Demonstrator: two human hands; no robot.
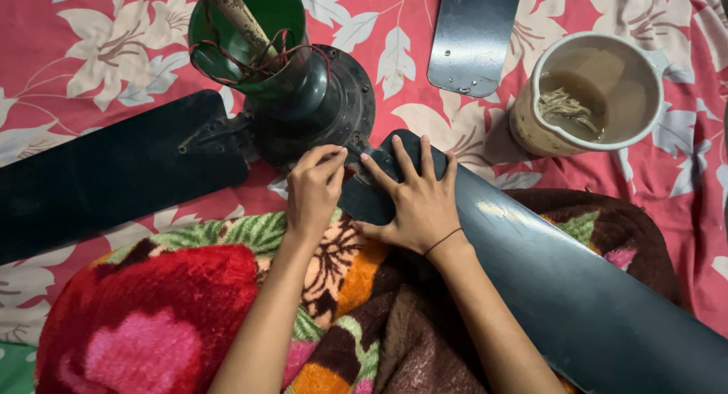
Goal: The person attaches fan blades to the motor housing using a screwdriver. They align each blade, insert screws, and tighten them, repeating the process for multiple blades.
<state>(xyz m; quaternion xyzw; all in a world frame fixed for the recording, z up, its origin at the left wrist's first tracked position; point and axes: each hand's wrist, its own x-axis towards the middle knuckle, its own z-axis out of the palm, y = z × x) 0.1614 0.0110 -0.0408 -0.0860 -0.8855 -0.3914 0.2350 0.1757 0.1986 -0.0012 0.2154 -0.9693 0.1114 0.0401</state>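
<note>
- The ceiling fan motor hub lies on the floral red sheet, and the work sits at the joint where a dark fan blade meets it.
- That blade's long axis runs from its rounded inner end at the hub down toward the lower right, across the patterned fleece blanket on the person's lap.
- The right hand is pressed flat on the blade's inner end, fingers spread wide, pinning it in place; a thin black band circles that wrist.
- The left hand has its fingers pinched narrow at the joint, thumb against fingertips, on something too small to make out, perhaps a screw or a slim tool.
- By my reading the job is partly done: 1 other blade lies out to the left, seemingly on its bracket at the hub, this 2nd one is at its mount but whether it is fastened I cannot tell, and a 3rd, a loose grey blade, lies apart at the top of the sheet.
- A green canopy cup sits on the hub with reddish wires and a worn rod rising through it.
- To the right, well clear of the hands, stands a cream mug holding cloudy liquid with some small pieces in it.
</note>
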